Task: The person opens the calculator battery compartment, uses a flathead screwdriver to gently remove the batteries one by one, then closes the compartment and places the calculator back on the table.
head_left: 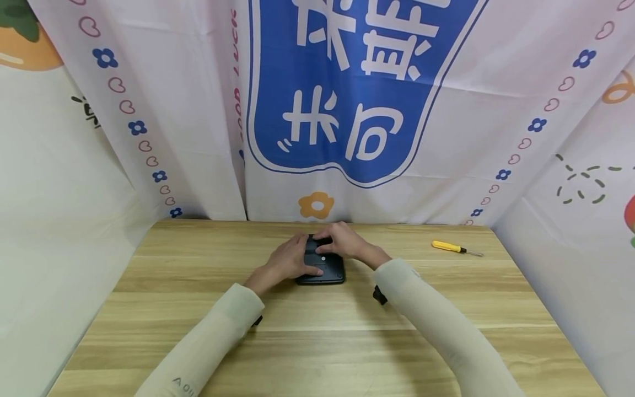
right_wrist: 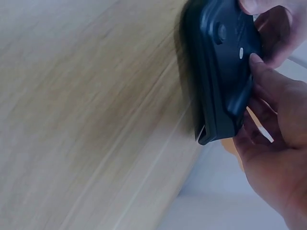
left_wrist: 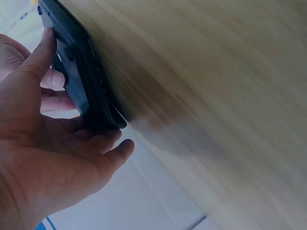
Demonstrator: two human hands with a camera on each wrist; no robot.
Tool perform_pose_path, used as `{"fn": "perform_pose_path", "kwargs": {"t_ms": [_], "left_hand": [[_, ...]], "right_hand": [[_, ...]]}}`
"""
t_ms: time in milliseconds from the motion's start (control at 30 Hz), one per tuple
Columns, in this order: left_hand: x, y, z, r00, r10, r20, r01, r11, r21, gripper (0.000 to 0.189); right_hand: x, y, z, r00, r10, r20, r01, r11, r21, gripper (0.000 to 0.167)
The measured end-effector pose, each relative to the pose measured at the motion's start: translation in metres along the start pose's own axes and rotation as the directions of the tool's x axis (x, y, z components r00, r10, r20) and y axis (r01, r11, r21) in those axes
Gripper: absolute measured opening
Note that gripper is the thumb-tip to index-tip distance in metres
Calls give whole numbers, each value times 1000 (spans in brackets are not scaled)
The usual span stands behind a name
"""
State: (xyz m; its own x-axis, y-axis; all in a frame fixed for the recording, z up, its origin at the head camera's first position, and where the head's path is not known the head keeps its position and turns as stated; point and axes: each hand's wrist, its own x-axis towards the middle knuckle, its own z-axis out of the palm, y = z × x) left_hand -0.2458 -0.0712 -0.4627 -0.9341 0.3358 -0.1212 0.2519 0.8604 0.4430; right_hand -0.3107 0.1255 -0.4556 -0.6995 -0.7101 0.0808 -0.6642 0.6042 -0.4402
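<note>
A black device like a desk calculator (head_left: 331, 273) lies with its underside up at the back middle of the table. Its back has a raised far end, round feet and a small white dot (right_wrist: 241, 52). My left hand (head_left: 290, 258) grips its left side, thumb laid across the back and fingers around the edge. From the right, my right hand (head_left: 346, 242) holds the raised far end, its thumb pressing near the dot and its fingers reaching over the far edge. In the left wrist view, the left fingertips curl at the device's (left_wrist: 88, 91) far corner.
A yellow-handled screwdriver (head_left: 448, 246) lies on the right of the wooden table (head_left: 317, 342). Behind the table's back edge hangs a printed white curtain (head_left: 208, 182) with a blue panel. White printed cloth (head_left: 555, 237) also bounds the sides.
</note>
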Motion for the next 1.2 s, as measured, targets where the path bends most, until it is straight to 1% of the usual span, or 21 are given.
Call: {"fn": "perform_pose_path", "kwargs": {"t_ms": [100,300,600,667,900,1200], "left_hand": [[1,1,1,1000,-5,4,5,1000,3,109],[0,3,1,999,-28,22,28,1000,3,111],[0,6,-2,998,-52,43,52,999,4,112],[0,7,-2,997,-54,47,53,999,6,112],[1,8,-3,997,-60,51,59,998,21,113],[1,9,-4,997,-57,54,56,998,34,112]], "right_hand": [[1,0,-1,1000,11,1,-11,1000,12,38],[2,-1,-4,1000,3,8,-3,1000,12,37],[5,-5,-8,997,34,66,-34,999,12,35],[5,-6,-10,996,33,78,-33,999,-2,35],[8,-6,-14,993,-11,114,20,997,-81,34],[8,-4,-14,991,-70,117,87,986,-143,31]]}}
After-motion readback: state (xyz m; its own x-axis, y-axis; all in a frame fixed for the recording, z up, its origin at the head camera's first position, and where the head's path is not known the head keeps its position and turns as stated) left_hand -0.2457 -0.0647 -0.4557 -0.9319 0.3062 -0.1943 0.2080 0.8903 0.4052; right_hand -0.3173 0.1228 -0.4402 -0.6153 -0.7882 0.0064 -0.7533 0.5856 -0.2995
